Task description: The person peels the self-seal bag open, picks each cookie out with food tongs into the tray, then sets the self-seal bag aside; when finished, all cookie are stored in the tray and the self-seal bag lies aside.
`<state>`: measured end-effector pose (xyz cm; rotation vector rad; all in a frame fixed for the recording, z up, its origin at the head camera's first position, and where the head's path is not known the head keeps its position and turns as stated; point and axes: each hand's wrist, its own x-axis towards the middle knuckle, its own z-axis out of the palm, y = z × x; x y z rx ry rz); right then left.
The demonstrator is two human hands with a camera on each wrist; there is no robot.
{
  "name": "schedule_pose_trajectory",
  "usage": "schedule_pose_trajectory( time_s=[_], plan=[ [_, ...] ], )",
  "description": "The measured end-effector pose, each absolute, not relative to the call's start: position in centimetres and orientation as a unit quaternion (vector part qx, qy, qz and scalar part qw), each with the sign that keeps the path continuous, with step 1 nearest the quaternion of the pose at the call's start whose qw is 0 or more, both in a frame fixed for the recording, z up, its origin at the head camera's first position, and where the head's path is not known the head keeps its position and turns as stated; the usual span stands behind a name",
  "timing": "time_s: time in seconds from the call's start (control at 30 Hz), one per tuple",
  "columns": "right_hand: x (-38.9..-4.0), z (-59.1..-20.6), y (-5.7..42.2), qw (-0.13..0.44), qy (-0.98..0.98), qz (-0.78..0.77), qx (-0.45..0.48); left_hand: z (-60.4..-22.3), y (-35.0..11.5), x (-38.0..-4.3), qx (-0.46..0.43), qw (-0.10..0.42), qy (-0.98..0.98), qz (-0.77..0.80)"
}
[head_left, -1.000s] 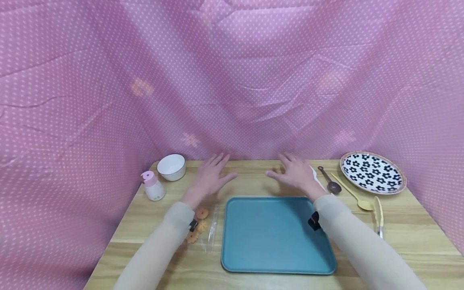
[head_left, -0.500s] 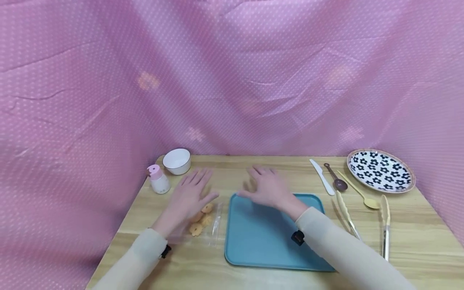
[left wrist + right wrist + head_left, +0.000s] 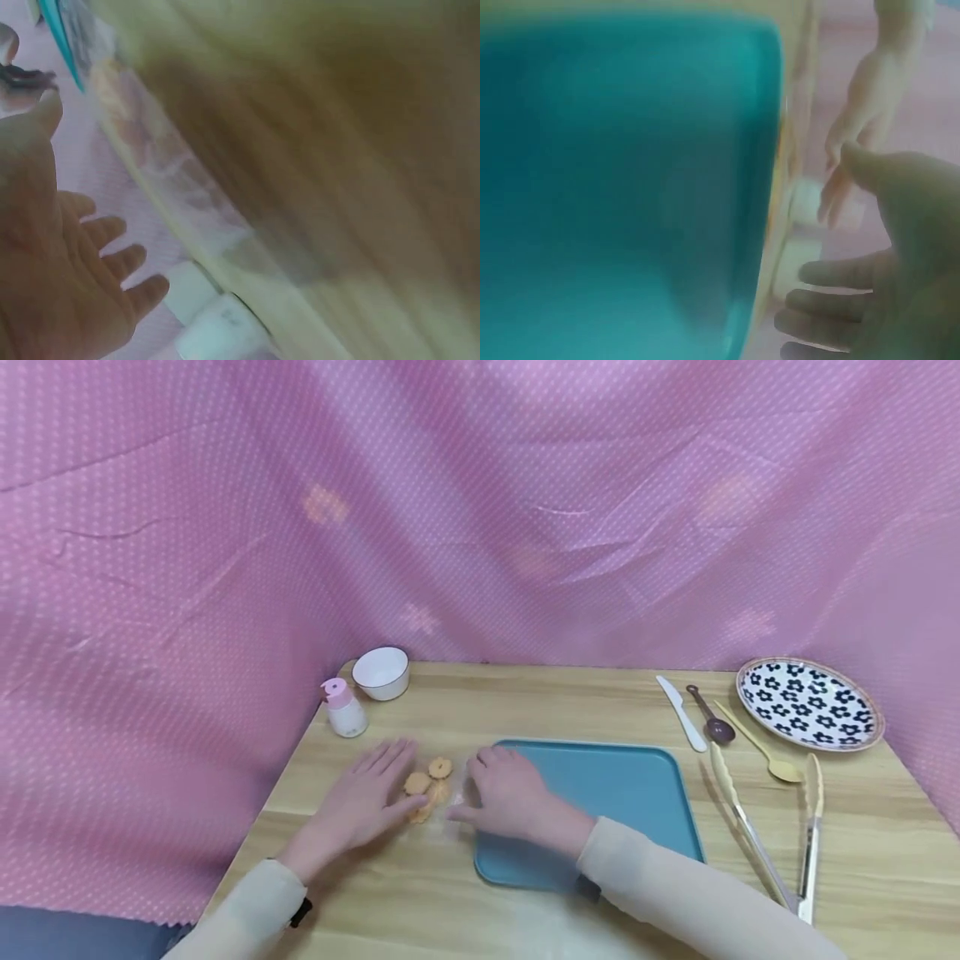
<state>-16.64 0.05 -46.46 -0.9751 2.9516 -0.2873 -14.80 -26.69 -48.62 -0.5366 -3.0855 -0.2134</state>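
Note:
Several round, scalloped cookies [image 3: 439,790] lie in a clear plastic bag on the table, between my two hands. Just left of them hovers my left hand [image 3: 358,797], fingers spread and thumb toward the cookies. My right hand [image 3: 510,795] is on their other side, above the left edge of the blue tray [image 3: 600,777], fingers slightly bent and holding nothing. The left wrist view shows the left palm [image 3: 45,247] with nothing in it, and the bag [image 3: 176,161] beyond is blurred. In the right wrist view the right hand's fingers [image 3: 832,274] reach past the tray's edge.
At the back left stand a white bowl [image 3: 381,673] and a pink-capped bottle [image 3: 347,710]. On the right lie a white knife [image 3: 682,713], a brown spoon [image 3: 718,727], a yellow spoon [image 3: 780,768], tongs [image 3: 804,868] and a flower-patterned plate [image 3: 810,703].
Both hands have come back from the far side of the table. The right hand has swung left across the tray, and the hands now flank the cookies. The head view has shifted slightly.

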Motion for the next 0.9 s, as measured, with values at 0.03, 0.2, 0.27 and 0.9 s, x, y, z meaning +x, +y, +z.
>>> schedule_pose_trajectory(
  time_s=[0.03,0.2,0.27,0.9],
  plan=[
    [-16.3,-46.6,-0.4,0.01,0.945,-0.083,-0.316,-48.7,-27.1,-14.6,-0.174,-0.005,-0.982,-0.071],
    [-15.3,-47.3,-2.2,0.021,0.946,-0.046,-0.319,-48.9,-28.9,-13.5,-0.186,-0.051,-0.978,-0.082],
    [-15.1,-47.6,-2.7,0.026,0.947,-0.037,-0.318,-48.9,-29.4,-13.2,-0.184,-0.067,-0.976,-0.09],
    [-15.7,-48.9,-3.8,0.083,0.95,-0.046,-0.298,-50.0,-31.2,-13.4,-0.219,0.04,-0.974,-0.049]
  ],
)
